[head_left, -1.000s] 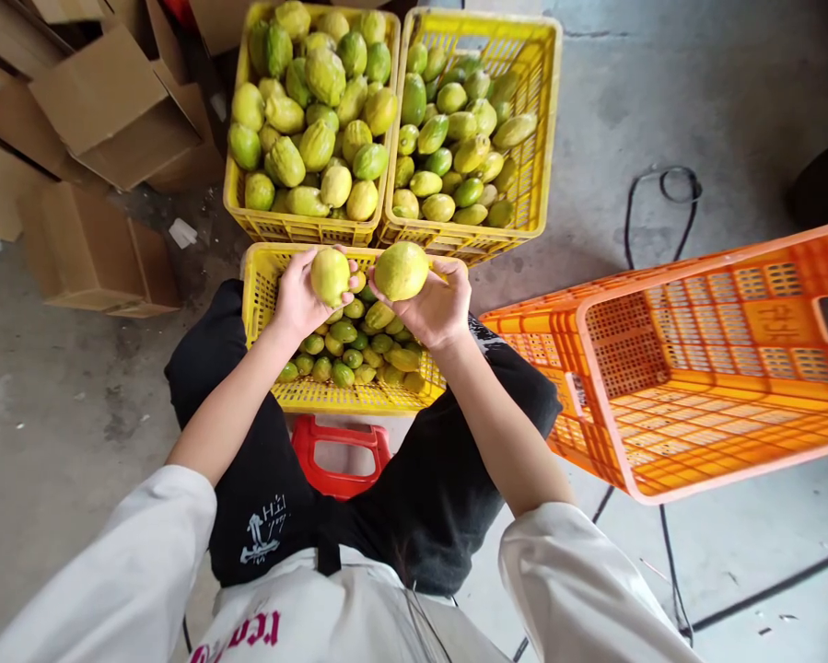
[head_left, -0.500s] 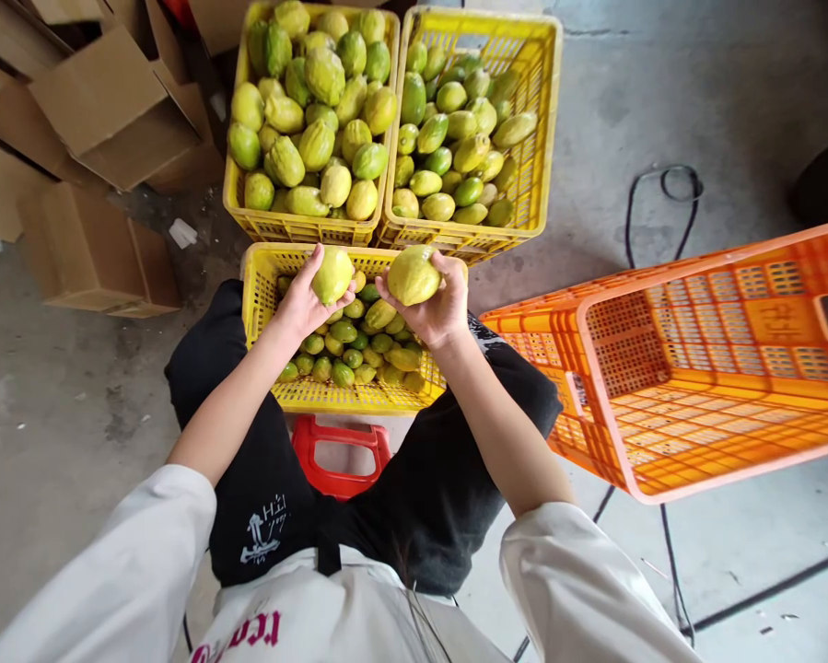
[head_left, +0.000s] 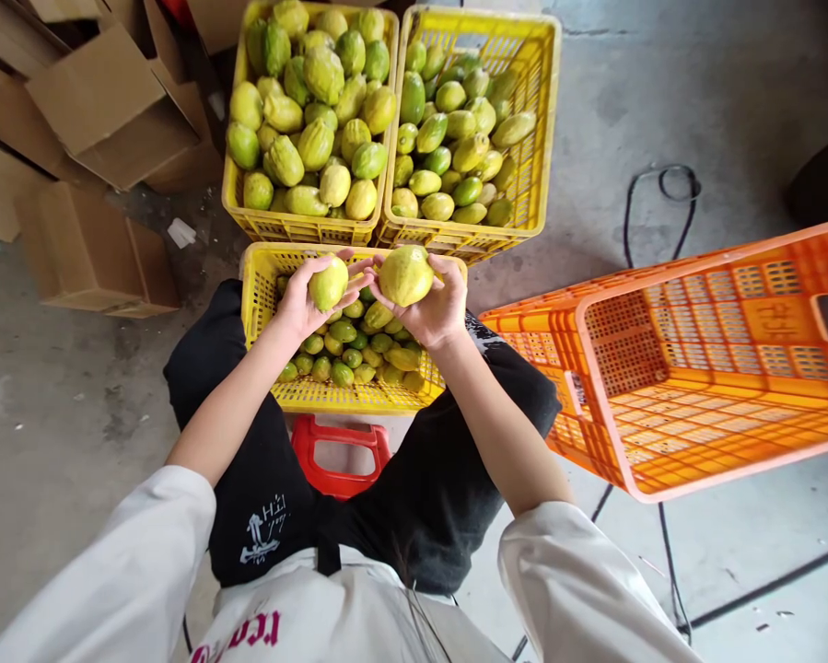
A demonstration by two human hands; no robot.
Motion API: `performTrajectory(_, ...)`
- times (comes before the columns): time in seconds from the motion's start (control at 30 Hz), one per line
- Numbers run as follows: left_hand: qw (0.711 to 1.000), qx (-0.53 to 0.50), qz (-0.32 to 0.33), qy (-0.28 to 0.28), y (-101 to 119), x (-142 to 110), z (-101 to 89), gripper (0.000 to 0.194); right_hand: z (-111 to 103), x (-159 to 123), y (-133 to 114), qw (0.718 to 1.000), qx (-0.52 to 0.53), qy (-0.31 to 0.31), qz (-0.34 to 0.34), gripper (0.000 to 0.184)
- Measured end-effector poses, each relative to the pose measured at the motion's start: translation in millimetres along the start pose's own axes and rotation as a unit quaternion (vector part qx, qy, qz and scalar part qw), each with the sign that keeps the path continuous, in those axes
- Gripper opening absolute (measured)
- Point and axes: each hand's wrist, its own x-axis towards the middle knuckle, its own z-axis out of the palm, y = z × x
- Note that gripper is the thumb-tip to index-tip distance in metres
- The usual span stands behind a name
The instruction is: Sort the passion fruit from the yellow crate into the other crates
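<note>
My left hand [head_left: 298, 304] holds a yellow-green lemon [head_left: 329, 283], its thumb over the near side and its fingers stretched out behind. A larger yellow lemon [head_left: 406, 275] lies in my right hand [head_left: 436, 311], cradled between thumb and fingers. The fingertips of both hands almost meet. Below them, between my knees, stands a yellow crate [head_left: 344, 399] with many smaller green and yellow lemons [head_left: 343, 374] in it. My hands and forearms hide part of that crate.
Just beyond are a yellow crate [head_left: 303, 224] heaped with lemons and another yellow crate [head_left: 550, 120] partly filled. An orange crate [head_left: 593, 405] lies on its side at the right. Cardboard boxes [head_left: 99, 101] are piled at the left. A black cable [head_left: 627, 221] crosses the floor.
Both lemons have been turned over in my hands, which shifted slightly apart and then came closer together. Crates and boxes are unchanged.
</note>
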Motion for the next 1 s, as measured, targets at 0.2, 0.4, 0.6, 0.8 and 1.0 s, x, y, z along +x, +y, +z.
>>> performTrajectory(0.2,1.0,0.001,-0.028,0.011,2,5,-6.8,0.038,-2,0,0,0.999,-0.011,-0.031,0.028,0.038)
performTrajectory(0.4,0.999,-0.012,-0.05,-0.011,3,3,-0.9,0.049,-4,1,2,0.998,-0.037,-0.033,0.032,0.039)
performTrajectory(0.6,0.999,0.033,-0.002,-0.024,-1,8,-2.3,0.037,-6,5,-3,0.998,-0.053,-0.036,0.014,0.039)
performTrajectory(0.8,0.996,0.088,0.015,-0.021,-6,14,-8.6,0.034,2,4,3,0.997,-0.078,-0.014,0.005,0.03)
performTrajectory(1.0,0.998,0.046,0.002,0.047,-5,7,-1.7,0.024,4,2,13,0.999,-0.044,0.01,0.028,0.036)
